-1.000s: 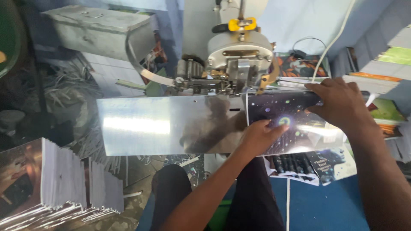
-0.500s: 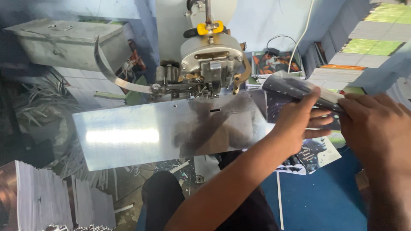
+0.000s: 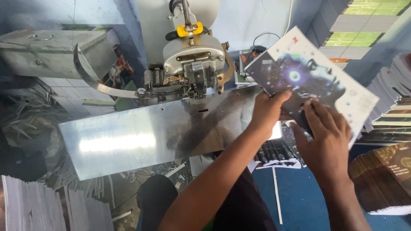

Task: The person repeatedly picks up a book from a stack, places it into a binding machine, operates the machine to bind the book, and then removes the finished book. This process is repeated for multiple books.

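Both of my hands hold a thin booklet (image 3: 317,72) with a dark, starry cover and a white border, raised and tilted to the right of the shiny metal plate (image 3: 141,137). My left hand (image 3: 267,111) grips its lower left edge. The fingers of my right hand (image 3: 325,137) press against its underside and lower edge. The booklet is off the plate, to the right of the grey stitching machine head (image 3: 192,60), which has a yellow part on top.
A stack of brown-covered booklets (image 3: 385,175) lies at the right and pale stacks (image 3: 30,205) at the lower left. Tall piles of printed sheets (image 3: 364,25) stand at the upper right. A grey metal box (image 3: 47,47) sits at the upper left. Printed sheets (image 3: 278,152) lie below the plate.
The booklet has come off the metal plate, rising and moving right with both hands. My left hand went from pressing it flat to gripping its edge.
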